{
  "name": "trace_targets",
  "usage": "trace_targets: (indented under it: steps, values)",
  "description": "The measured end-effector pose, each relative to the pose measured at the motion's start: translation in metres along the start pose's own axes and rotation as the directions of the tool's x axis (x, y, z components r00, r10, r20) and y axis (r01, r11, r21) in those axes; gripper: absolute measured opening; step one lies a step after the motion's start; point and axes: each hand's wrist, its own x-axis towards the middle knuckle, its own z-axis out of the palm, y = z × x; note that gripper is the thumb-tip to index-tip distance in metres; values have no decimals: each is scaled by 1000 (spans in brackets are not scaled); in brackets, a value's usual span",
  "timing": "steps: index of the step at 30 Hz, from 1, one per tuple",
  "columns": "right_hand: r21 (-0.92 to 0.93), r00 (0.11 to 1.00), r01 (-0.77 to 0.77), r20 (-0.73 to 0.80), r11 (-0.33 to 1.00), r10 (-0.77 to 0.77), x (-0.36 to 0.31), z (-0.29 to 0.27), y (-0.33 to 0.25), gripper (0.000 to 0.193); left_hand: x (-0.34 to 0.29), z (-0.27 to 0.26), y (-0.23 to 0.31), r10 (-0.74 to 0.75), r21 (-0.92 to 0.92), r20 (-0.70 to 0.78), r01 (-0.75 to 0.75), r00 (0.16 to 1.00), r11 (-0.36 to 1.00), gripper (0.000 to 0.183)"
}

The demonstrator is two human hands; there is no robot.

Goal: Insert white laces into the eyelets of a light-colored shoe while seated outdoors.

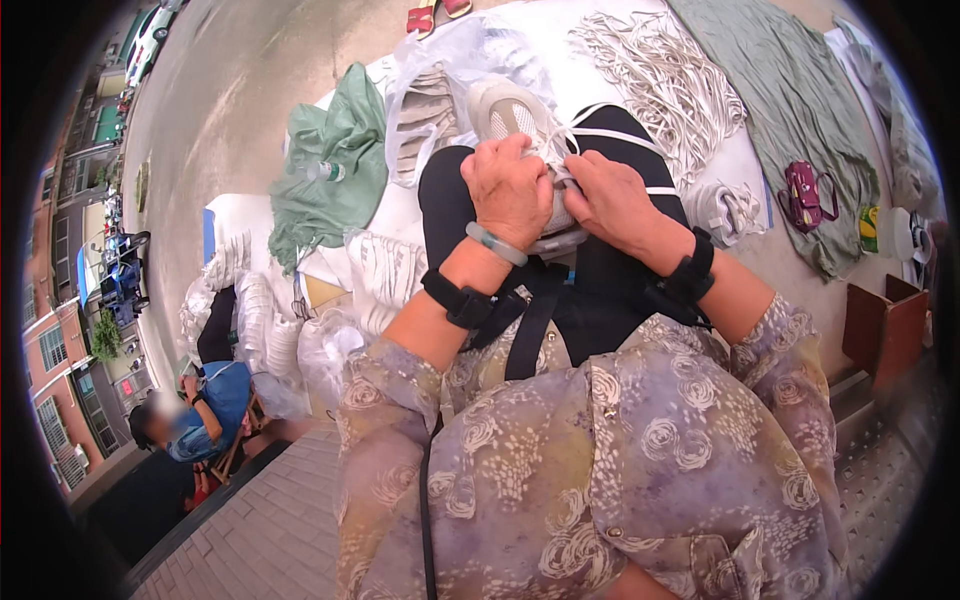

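A pale beige-and-white sneaker rests across my lap, its toe pointing away from me. My left hand lies over the left side of its lacing area with the fingers curled down on the shoe; the fingertips are partly hidden. A white shoelace runs from the eyelets and loops over my right knee. With thumb and fingers pinched together, my right hand grips this lace at the right edge of the opening. The sneaker's heel is mostly covered by my hands.
Loose white laces lie heaped on a white sheet at far right. Left of the sneaker are a plastic bag of shoe pieces and a green sack. Beyond several stacked pieces, a co-worker sits at left. A maroon bag lies right.
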Motion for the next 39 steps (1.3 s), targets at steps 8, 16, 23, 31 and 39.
trace_targets:
  steps: [8, 16, 23, 31, 39]
  values:
    - [10, 995, -60, 78, 998, 59, 8, 2, 8, 12, 1, -1, 6, 73, 68, 67, -77, 995, 995, 11]
    - [229, 978, -158, 170, 961, 120, 15, 0, 21, 13, 8, 3, 12, 120, 159, 78, -131, 990, 979, 12]
    - [342, 993, -120, 58, 932, 106, 7, -4, 13, 33, 7, -12, 14, 83, 81, 112, -92, 990, 992, 6]
    - [269, 996, -90, 20, 959, 88, -2, -1, 10, 31, -88, -95, -124, -83, 425, 21, 66, 996, 903, 8]
    - [173, 996, 19, -84, 985, -4, -8, 3, 0, 35, -184, -132, -190, -830, 713, 92, 546, 549, 440, 12]
